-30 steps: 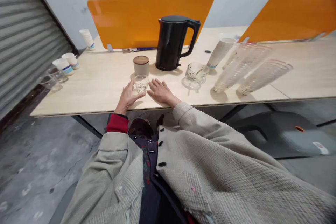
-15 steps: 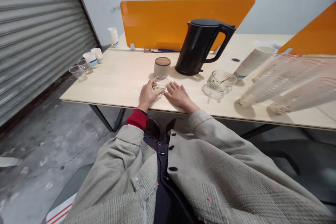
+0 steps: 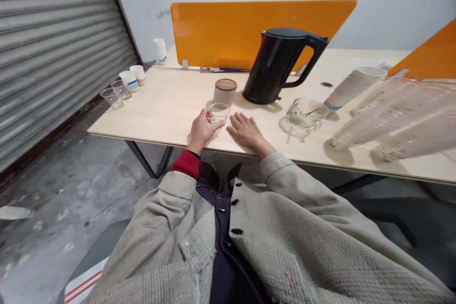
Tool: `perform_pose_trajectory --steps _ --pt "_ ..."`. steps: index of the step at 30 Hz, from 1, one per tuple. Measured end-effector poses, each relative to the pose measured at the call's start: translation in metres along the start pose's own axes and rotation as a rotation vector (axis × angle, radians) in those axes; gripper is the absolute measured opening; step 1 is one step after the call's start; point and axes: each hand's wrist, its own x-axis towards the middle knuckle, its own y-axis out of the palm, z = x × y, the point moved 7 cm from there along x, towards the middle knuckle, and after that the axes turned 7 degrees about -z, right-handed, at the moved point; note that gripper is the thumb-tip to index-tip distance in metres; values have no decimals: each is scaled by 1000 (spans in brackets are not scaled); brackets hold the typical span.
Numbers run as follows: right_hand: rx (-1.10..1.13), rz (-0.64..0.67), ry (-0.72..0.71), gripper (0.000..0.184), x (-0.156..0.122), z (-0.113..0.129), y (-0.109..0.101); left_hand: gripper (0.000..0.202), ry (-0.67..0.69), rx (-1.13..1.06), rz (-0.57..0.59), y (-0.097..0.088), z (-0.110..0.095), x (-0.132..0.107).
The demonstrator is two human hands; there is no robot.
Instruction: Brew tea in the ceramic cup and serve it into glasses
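A clear cup (image 3: 220, 113) is at the front of the pale table, with my left hand (image 3: 202, 129) closed around its left side. My right hand (image 3: 246, 132) lies flat on the tabletop just right of the cup, fingers stretched out and holding nothing. Directly behind the cup stands a grey canister with a wooden lid (image 3: 225, 91). To the right, a glass teacup (image 3: 307, 111) with several thin forks or sticks in it sits on a clear saucer (image 3: 290, 128). A black electric kettle (image 3: 274, 69) is behind my right hand.
Stacked clear plastic cups (image 3: 388, 114) and a leaning stack of paper cups (image 3: 351, 88) occupy the right. Paper cups (image 3: 128, 80) and clear cups (image 3: 112, 98) line the left edge. An orange divider (image 3: 228, 33) stands behind the kettle. The table's front edge (image 3: 171, 143) is near my wrists.
The view has shifted slightly, so the table and its things sit a little further right. My left hand keeps its hold on the clear cup; my right hand stays flat, slightly further from it.
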Motion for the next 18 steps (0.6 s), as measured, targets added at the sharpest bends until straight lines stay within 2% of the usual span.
perform_pose_trajectory --steps 4,6,8,11,15,18 --pt "11 19 12 73 -1 1 -3 56 -11 -85 -61 -19 7 2" --pt "13 27 14 73 -2 1 -3 56 -20 -118 -113 -39 13 4" --pt "14 28 13 73 -2 1 -3 57 -11 -125 -176 -66 17 6" --pt "17 26 15 74 -2 1 -3 54 -16 -88 -318 -123 25 10" --pt "24 35 20 74 -2 0 -1 53 -175 98 -605 -223 50 13" --pt "27 26 26 75 -1 -1 2 50 -229 309 -707 -288 66 20"
